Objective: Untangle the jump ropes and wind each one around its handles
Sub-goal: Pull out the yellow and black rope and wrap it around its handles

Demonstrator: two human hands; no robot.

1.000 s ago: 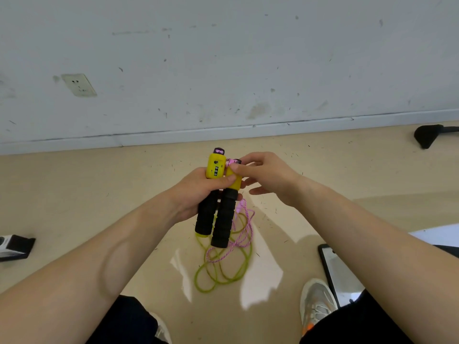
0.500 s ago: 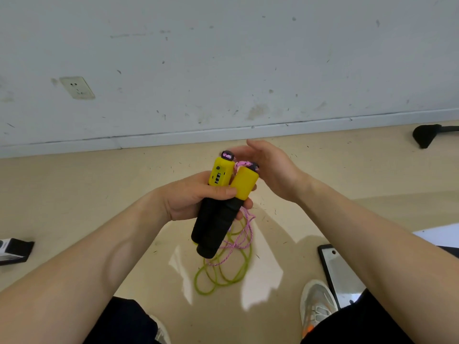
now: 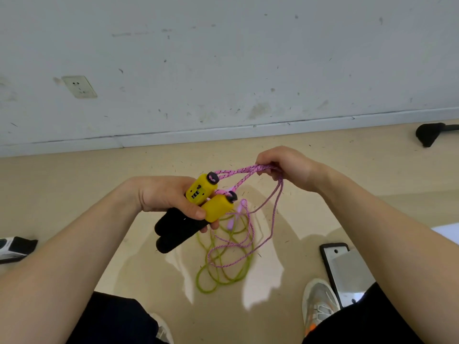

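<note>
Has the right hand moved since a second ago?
Yes. The right hand has pulled rightward, away from the handles, drawing the pink rope out, judged against the wall socket, which holds its place.

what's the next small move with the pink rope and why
Probably lift the right hand higher, drawing the pink rope out of the green rope. It pinches the pink strands near the handles, which the left hand grips together, but lower down pink loops cross the green ones on the floor, so winding now would likely drag green along.
</note>
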